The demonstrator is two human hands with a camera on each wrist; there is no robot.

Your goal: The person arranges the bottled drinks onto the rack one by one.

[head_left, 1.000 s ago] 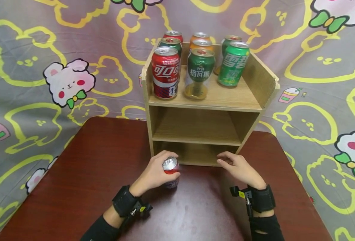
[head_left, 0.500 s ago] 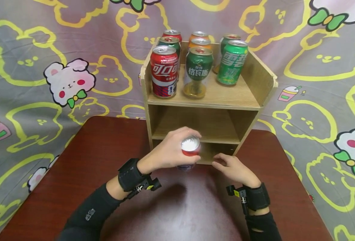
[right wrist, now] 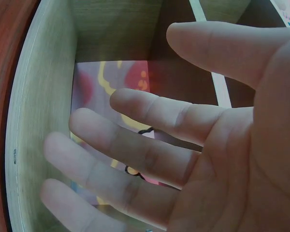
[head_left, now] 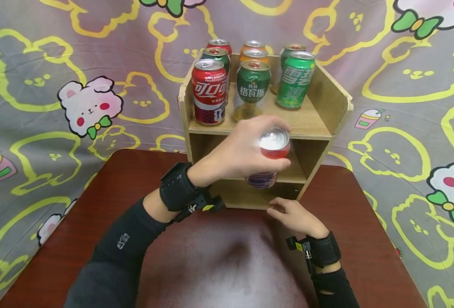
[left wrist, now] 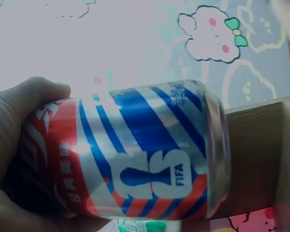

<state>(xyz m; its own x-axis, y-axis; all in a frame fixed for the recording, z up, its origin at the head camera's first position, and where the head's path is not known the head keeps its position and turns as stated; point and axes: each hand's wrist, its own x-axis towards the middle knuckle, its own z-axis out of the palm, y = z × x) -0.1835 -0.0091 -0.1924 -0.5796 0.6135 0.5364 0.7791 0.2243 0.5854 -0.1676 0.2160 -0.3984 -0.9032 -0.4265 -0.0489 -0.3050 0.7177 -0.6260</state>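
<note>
**Item held: one drink can, at the wooden shelf unit**

Location. Your left hand (head_left: pixel 242 147) carries the red, white and blue can (head_left: pixel 270 158) in the air, in front of the shelf unit (head_left: pixel 319 128), level with its middle opening and just below its top deck. It touches no board. Your right hand (head_left: pixel 295 217) rests on the table (head_left: pixel 115 201) at the foot of the shelf unit.

Grip. The fingers (head_left: pixel 267 124) of your left hand curl round the can's upper half, thumb on the near side; the wrist view shows the can (left wrist: pixel 135 154) tilted, with its printed wall bare below the grip. The right hand's fingers (right wrist: pixel 150 113) are spread and relaxed, holding nothing.

Handling, as a judgement. Thin metal wall: rigid if full, easily dented if empty, and the pictures do not say which. The smooth, glossy side may slip. Hold around the middle of the wall, not by the rim.

Also on the shelf unit. Top deck: a red cola can (head_left: pixel 209 92), a dark green can (head_left: pixel 253 90), a light green can (head_left: pixel 295 80), with more cans behind them.

Not legible. Your hand hides part of the can's wall. The rear cans show little but their lids. The lowest opening is partly hidden behind your arm. The left wrist view is overexposed at the top.
</note>
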